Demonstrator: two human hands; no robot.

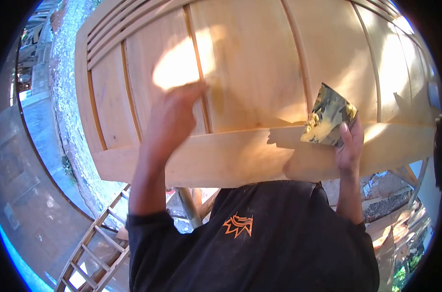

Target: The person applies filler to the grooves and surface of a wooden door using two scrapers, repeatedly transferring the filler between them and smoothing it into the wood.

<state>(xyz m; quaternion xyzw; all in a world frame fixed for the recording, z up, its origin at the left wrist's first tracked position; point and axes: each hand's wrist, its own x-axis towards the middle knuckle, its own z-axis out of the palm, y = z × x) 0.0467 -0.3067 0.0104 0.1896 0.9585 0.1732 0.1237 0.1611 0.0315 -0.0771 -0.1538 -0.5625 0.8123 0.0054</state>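
A large pale wooden door panel point(250, 73) with upright grooves spreads in front of me. My left hand point(177, 114) is over its left-centre part, slightly blurred, the fingers bunched and their tips at a dark groove point(205, 109). Whatever those fingers may hold is too small or hidden to make out. In my right hand point(351, 143) is a flat, smeared putty board point(330, 117), gripped at its lower right edge with the thumb on top. Lumps of yellowish putty point(312, 122) cling to its edges. The board is over the panel's bottom rail point(230, 155).
A wooden ladder-like frame point(97, 248) leans at the lower left. Beyond it lies a brown panelled door point(26, 194). Rough whitish ground point(70, 87) runs along the left side. Supports point(188, 207) stand under the panel, and scrap wood point(394, 228) lies at the lower right.
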